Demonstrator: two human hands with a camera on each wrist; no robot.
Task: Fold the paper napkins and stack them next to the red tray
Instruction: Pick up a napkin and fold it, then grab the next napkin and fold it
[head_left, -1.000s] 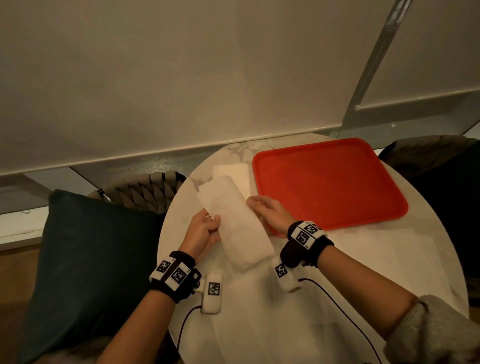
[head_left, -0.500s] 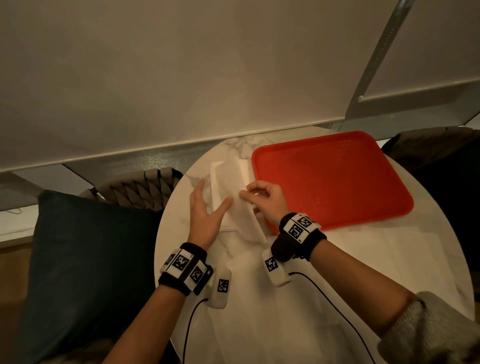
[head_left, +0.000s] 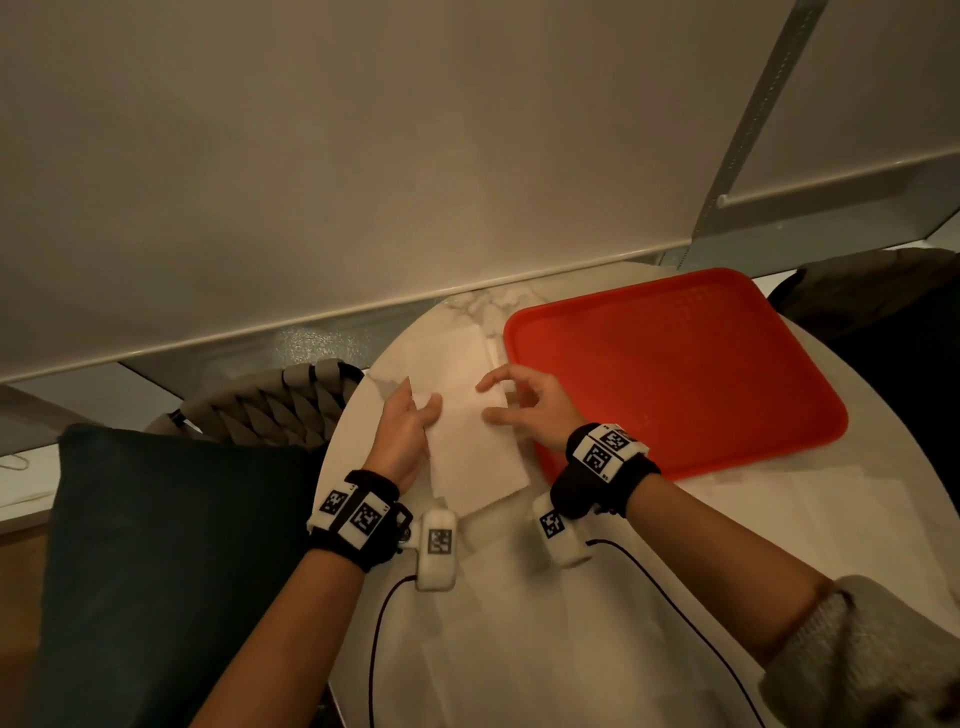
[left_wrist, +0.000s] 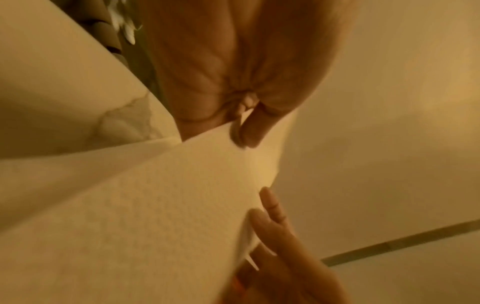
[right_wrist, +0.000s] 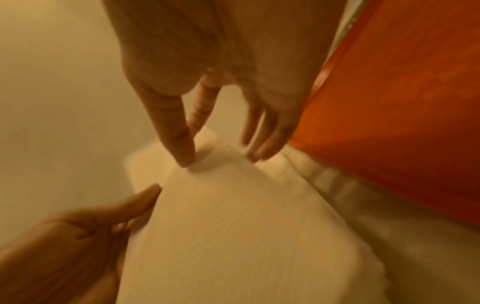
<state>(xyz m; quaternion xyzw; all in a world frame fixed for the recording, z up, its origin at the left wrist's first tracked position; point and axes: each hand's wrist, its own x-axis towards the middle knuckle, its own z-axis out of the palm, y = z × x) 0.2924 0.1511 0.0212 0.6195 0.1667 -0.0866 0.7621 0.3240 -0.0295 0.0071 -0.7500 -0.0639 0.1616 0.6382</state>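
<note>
Our left hand (head_left: 402, 431) pinches the folded paper napkin (head_left: 470, 441) lying between both hands; our right hand (head_left: 524, 405) hovers released beside the red tray (head_left: 675, 364).

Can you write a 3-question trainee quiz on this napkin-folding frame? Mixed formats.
1. True or false: the red tray has folded napkins lying in it.
2. Multiple choice: the napkin being folded lies (A) in the tray, (B) on the round table to the tray's left, (C) on the dark cushion.
3. Short answer: how does the left hand hold the napkin?

Key
1. False: nothing lies in the tray.
2. B.
3. It pinches the napkin's left edge, thumb on top; the right hand, fingers spread, has its fingertips at the far right edge.
</note>
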